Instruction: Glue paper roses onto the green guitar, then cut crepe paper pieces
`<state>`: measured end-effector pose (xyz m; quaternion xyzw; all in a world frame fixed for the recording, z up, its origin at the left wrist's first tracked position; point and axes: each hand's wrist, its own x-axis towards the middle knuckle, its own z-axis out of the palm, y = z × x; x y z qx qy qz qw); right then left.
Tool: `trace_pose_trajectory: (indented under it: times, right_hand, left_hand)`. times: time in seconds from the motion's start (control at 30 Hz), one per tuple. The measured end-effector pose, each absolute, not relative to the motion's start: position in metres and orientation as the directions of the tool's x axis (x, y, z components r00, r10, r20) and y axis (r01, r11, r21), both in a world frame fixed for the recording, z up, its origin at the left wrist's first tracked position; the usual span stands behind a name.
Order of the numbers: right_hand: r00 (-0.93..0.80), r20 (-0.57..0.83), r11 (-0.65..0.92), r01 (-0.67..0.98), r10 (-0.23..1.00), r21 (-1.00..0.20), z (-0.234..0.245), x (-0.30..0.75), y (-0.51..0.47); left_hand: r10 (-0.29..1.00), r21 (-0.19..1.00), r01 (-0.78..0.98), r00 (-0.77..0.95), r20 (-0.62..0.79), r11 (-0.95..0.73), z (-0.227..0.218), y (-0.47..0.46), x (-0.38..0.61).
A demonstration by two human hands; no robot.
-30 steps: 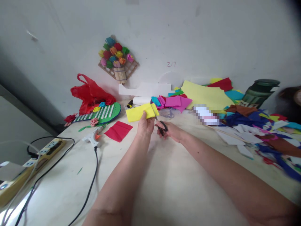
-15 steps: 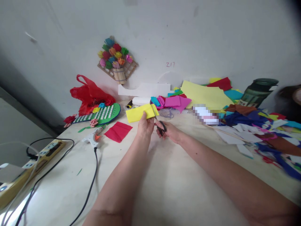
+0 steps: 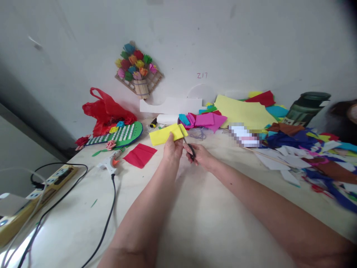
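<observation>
My left hand (image 3: pixel 172 147) pinches a folded yellow paper (image 3: pixel 164 134) and holds it up above the table. My right hand (image 3: pixel 199 155) grips black-handled scissors (image 3: pixel 188 146), whose blades reach into the right end of the yellow paper. Both hands are close together at the middle of the table, fingers closed.
A red paper square (image 3: pixel 140 155) and a glue gun (image 3: pixel 111 162) with a black cord lie left. A power strip (image 3: pixel 36 193) sits at the far left edge. Coloured paper scraps (image 3: pixel 301 149) pile up on the right. A red bag (image 3: pixel 107 111) and a green jar (image 3: pixel 306 106) stand by the wall.
The scissor handles have closed a little in my right hand at the paper's right end. My left hand and the yellow paper have barely moved.
</observation>
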<state>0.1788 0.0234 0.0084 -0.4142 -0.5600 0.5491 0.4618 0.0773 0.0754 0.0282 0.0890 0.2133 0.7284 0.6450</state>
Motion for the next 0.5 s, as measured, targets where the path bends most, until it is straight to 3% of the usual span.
trace_pose_trajectory:
  times: [0.2, 0.5]
  right_hand:
    - [-0.154, 0.057, 0.06, 0.012, 0.986, -0.998, 0.0089, 0.1754, 0.0218]
    - [-0.22, 0.076, 0.054, -0.101, 0.972, -0.993, 0.0096, 0.1785, 0.0194]
  left_hand:
    - [0.977, 0.447, -0.891, -0.16, -0.143, -0.081, 0.032, 0.0736, 0.0773]
    - [0.986, 0.486, -0.873, -0.115, -0.122, -0.042, 0.0294, 0.0734, 0.0759]
